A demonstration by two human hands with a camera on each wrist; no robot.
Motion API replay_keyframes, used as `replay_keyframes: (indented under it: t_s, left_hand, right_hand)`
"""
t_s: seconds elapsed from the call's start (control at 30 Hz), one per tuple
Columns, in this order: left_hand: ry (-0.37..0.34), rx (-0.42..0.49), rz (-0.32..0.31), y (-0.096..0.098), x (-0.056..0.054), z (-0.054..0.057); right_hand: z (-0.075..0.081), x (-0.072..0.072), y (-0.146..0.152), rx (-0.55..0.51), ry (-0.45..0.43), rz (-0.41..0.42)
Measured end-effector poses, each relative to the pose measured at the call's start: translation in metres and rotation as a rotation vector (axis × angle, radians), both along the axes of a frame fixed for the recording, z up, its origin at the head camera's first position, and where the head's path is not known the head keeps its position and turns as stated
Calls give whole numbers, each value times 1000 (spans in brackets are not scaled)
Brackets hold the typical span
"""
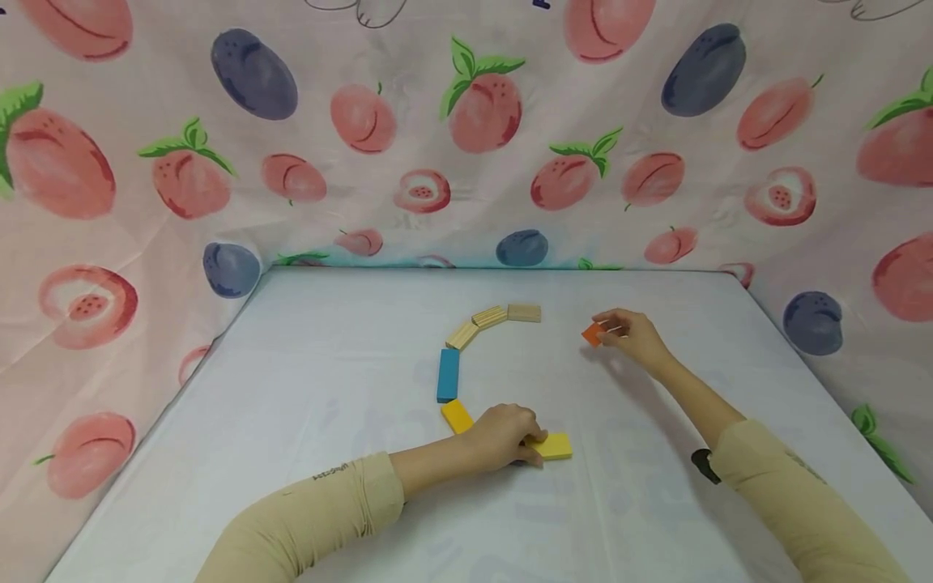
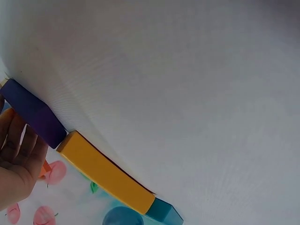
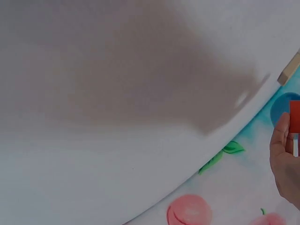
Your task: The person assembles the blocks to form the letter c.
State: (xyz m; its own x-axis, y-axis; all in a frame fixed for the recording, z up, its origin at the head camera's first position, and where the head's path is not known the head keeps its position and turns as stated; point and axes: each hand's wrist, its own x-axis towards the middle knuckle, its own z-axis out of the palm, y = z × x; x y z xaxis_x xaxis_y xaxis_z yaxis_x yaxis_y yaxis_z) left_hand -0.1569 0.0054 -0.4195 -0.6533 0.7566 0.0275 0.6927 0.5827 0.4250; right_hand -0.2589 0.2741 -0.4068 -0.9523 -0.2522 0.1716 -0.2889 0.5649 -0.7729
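In the head view, my left hand (image 1: 503, 437) reaches over the near end of a curved row of blocks. Its fingers and thumb grip a purple block (image 2: 35, 112), mostly hidden under the hand in the head view. A light yellow block (image 1: 554, 446) lies at the fingertips, and a darker yellow block (image 1: 457, 415) follows on the other side. My right hand (image 1: 637, 338) pinches a small orange block (image 1: 593, 334) over the table, right of the row's far end. Only part of that block shows in the right wrist view.
A blue block (image 1: 448, 375) continues the curve, then three plain wooden blocks, the last one (image 1: 525, 312) at the far end. The white table (image 1: 306, 421) is backed by a fruit-print cloth (image 1: 437, 146). Something dark (image 1: 705, 465) shows at the right sleeve's cuff.
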Motion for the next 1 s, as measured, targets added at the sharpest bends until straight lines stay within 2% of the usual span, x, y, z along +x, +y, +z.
replay_keyframes:
  t_s: [0.17,0.47,1.0]
  left_hand:
    - [13,10,-2,0,-1,-1]
    - [19,7,-7,1,0,-4]
    - [-4,9,4,1,1,-2]
  right_hand:
    - [4,13,-3,-30,-28,8]
    - [6,35,-9,52,-7,19]
    - [9,53,-17,70,-44,89]
